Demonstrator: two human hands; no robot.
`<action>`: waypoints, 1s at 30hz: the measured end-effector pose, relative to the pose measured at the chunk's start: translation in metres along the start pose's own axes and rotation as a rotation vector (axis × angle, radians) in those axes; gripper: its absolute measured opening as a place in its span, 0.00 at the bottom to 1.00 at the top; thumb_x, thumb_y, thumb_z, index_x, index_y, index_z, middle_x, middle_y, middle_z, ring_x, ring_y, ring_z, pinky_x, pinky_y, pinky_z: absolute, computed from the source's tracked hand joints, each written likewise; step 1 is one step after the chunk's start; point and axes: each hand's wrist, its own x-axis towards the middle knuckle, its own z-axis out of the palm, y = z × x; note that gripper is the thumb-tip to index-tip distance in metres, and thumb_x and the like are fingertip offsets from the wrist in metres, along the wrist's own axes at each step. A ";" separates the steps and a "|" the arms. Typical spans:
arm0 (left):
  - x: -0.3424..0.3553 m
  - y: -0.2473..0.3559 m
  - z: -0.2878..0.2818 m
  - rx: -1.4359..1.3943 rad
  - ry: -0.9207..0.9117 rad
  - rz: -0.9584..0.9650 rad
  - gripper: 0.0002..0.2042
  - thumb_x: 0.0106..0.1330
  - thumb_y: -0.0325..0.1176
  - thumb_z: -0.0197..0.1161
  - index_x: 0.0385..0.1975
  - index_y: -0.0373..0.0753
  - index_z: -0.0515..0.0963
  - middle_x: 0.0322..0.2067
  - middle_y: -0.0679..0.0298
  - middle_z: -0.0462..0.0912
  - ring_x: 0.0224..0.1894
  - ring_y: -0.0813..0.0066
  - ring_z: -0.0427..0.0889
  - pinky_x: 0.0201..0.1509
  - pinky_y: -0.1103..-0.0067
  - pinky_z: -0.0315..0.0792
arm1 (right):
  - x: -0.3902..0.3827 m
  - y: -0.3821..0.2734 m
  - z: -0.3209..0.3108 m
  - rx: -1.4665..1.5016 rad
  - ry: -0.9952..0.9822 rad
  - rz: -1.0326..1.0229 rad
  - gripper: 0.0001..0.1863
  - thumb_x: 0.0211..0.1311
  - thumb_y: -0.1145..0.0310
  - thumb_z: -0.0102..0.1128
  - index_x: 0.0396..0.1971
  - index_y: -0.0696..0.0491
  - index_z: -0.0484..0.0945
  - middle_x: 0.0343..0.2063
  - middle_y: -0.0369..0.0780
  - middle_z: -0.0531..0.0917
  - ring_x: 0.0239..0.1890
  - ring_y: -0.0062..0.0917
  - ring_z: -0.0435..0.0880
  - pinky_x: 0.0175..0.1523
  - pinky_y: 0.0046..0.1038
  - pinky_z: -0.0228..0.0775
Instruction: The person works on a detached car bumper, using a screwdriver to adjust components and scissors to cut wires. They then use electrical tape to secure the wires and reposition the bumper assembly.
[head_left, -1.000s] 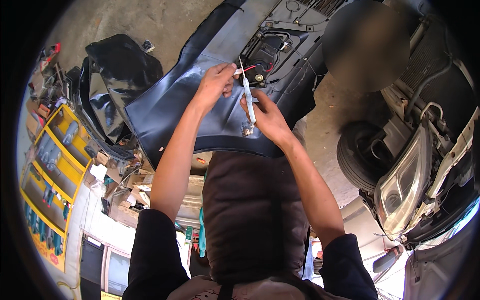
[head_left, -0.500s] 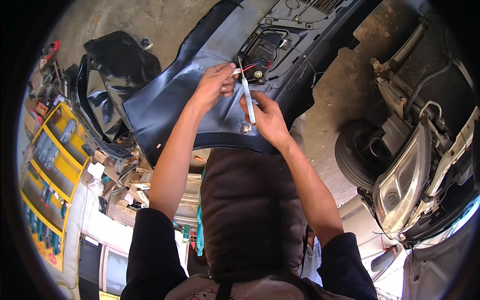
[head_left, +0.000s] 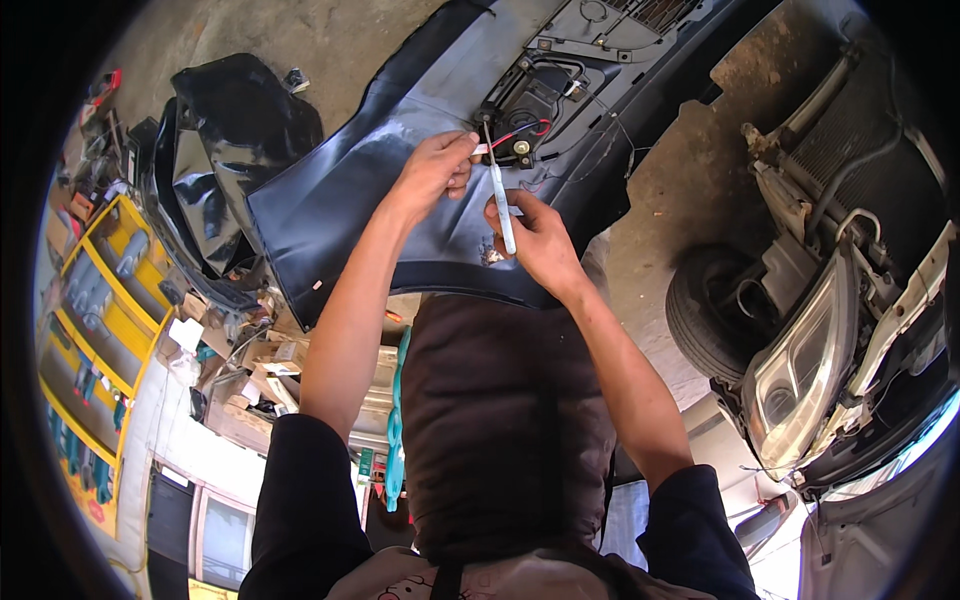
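My left hand (head_left: 440,168) is closed in a pinch on a small white strip (head_left: 480,149) beside red and black wires (head_left: 517,133). My right hand (head_left: 541,240) grips a slim hand tool with pale blue handles (head_left: 503,198); a second handle end shows by my fingers. Its narrow metal tip points away from me, right at the white strip and wires; whether it touches them I cannot tell. Below both hands lies a large black plastic car panel (head_left: 345,200). The wires run to a dark round unit (head_left: 540,100) mounted on it.
On the right stand a car front with a headlight (head_left: 800,385), a tyre (head_left: 715,310) and a radiator (head_left: 850,130). Black panels (head_left: 245,130) lie at the left, near cluttered boxes (head_left: 285,358) and a yellow rack (head_left: 110,350). A dark brown padded surface (head_left: 500,420) is directly before me.
The tool has shifted slightly right and down with my right hand. My left hand keeps its pinch on the white strip. The view has tilted a little.
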 end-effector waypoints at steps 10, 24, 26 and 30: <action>-0.007 0.000 -0.002 -0.063 -0.049 -0.042 0.12 0.73 0.42 0.56 0.33 0.40 0.72 0.18 0.79 0.57 0.17 0.90 0.55 0.21 0.86 0.51 | 0.005 -0.006 -0.004 -0.028 -0.016 -0.005 0.20 0.65 0.54 0.62 0.36 0.60 0.79 0.16 0.35 0.75 0.20 0.16 0.72 0.26 0.24 0.64; -0.065 -0.065 0.024 0.690 -0.031 0.307 0.14 0.65 0.41 0.64 0.38 0.35 0.79 0.27 0.57 0.84 0.31 0.69 0.82 0.36 0.69 0.75 | -0.024 0.014 -0.023 -0.036 0.194 -0.062 0.19 0.68 0.50 0.59 0.37 0.53 0.75 0.16 0.30 0.69 0.12 0.13 0.66 0.13 0.17 0.48; -0.088 -0.052 0.021 0.696 -0.085 0.335 0.13 0.66 0.40 0.62 0.39 0.34 0.78 0.27 0.59 0.84 0.28 0.72 0.81 0.33 0.72 0.75 | -0.031 0.009 -0.027 -0.067 0.210 -0.089 0.18 0.68 0.51 0.59 0.35 0.52 0.74 0.14 0.31 0.70 0.10 0.13 0.63 0.12 0.17 0.47; -0.170 0.013 -0.043 0.300 -0.065 0.227 0.14 0.70 0.39 0.60 0.45 0.34 0.77 0.31 0.64 0.85 0.25 0.81 0.79 0.29 0.81 0.76 | -0.038 0.004 -0.032 -0.051 0.231 -0.108 0.18 0.69 0.52 0.59 0.34 0.53 0.74 0.13 0.32 0.71 0.08 0.13 0.62 0.12 0.17 0.46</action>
